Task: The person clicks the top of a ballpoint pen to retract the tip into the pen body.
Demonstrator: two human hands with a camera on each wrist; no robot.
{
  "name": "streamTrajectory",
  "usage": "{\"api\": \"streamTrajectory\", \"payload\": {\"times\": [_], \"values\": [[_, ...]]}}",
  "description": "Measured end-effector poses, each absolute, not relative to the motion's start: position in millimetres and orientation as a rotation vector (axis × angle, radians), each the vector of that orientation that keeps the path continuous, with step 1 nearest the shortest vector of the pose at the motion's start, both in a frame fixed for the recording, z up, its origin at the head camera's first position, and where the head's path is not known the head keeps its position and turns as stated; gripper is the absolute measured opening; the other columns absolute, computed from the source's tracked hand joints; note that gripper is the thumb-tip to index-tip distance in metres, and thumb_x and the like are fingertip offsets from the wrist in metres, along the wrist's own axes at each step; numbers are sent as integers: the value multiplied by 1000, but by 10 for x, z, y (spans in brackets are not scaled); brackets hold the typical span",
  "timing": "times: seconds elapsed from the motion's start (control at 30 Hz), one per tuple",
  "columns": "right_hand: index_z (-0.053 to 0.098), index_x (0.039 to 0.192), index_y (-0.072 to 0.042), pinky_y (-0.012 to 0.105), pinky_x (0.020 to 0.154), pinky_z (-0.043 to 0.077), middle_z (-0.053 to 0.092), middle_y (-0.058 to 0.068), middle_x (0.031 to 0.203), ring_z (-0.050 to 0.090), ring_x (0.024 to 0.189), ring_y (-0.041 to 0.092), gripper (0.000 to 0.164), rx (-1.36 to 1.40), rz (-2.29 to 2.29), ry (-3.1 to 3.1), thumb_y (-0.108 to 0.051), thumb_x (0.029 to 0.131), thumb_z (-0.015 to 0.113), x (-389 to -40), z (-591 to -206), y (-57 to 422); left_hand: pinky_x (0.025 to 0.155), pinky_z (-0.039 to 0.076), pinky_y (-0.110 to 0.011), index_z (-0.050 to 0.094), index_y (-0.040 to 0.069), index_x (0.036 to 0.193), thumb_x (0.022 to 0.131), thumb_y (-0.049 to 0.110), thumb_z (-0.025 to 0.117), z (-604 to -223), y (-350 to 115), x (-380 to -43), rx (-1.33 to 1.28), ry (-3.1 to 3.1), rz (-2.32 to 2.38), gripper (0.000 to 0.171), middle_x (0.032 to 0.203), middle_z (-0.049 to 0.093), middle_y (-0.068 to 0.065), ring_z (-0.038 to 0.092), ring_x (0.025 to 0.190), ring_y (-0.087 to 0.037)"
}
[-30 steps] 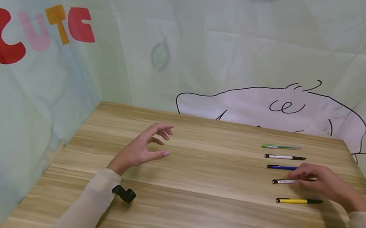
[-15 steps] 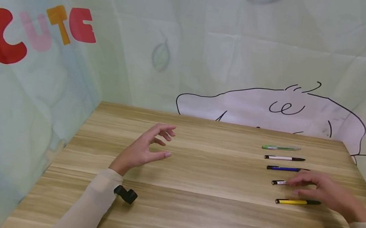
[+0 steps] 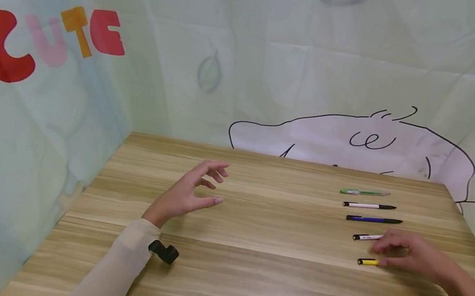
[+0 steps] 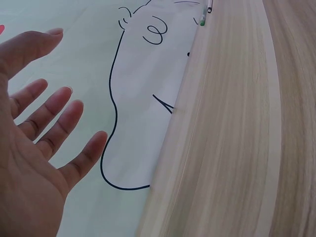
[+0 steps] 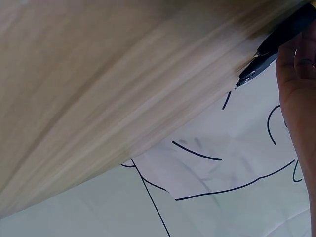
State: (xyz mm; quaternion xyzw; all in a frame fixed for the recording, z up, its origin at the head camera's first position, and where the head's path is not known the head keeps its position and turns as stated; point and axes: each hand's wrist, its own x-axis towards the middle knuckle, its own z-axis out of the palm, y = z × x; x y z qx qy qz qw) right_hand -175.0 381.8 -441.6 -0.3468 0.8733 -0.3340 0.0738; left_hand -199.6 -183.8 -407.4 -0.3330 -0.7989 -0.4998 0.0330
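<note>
My right hand (image 3: 417, 256) is over the near end of a row of pens, fingers bent and thumb apart from them. Its thumb is right at the yellow pen (image 3: 368, 262), hiding all but the black-ended left part. The fingertips overlap the white pen (image 3: 366, 237) just beyond it. Black pen tips (image 5: 286, 32) show beside the hand in the right wrist view. Farther back lie a blue pen (image 3: 371, 219), another white pen (image 3: 369, 206) and a green pen (image 3: 364, 193). My left hand (image 3: 188, 189) hovers at the left, fingers spread and relaxed, holding nothing.
The wooden table (image 3: 244, 275) meets a printed cloth backdrop (image 3: 251, 66) at its back and left edges. A black wrist strap mount (image 3: 164, 251) sits on the left sleeve. All the pens lie roughly parallel on the right part of the table.
My right hand has come from the nearer white pen and the blue pen toward the yellow pen, uncovering the blue one. The left hand has stayed almost still.
</note>
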Motion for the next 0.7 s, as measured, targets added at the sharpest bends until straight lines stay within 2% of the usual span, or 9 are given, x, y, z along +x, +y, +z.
{"api": "streamTrajectory", "payload": {"times": [0.07,0.3,0.5,0.7], "values": [[76,106,-22,14,83,49,71,-4,107,63,100,4,25,-1091,-1017,2605,-12,84,82,-1747,-4437,3826,96,54,-51,43,20,150,87,8,80,-4069,-1836,-1994,-1016,-2464,-1546,73,134,54,-6,54,118,-26],[75,105,-24,17,80,53,70,-4,106,64,97,4,25,-1144,-1025,2565,-9,85,81,-1742,-4460,3829,97,51,-59,42,12,150,85,0,79,-4072,-1835,-1995,-1003,-2459,-1583,76,136,53,-19,53,119,-35],[76,103,-28,12,82,49,70,-10,104,63,97,2,22,-1132,-944,2602,-15,86,81,-1718,-4446,3823,97,53,-53,43,17,149,86,2,79,-4053,-1832,-1980,-994,-2475,-1559,74,135,54,-10,54,119,-28],[75,99,-30,12,79,48,69,-13,101,62,94,1,20,-1108,-916,2601,-14,88,79,-1711,-4443,3839,97,51,-58,42,13,150,86,0,78,-4053,-1828,-1986,-1002,-2457,-1584,75,136,53,-14,53,119,-33]]}}
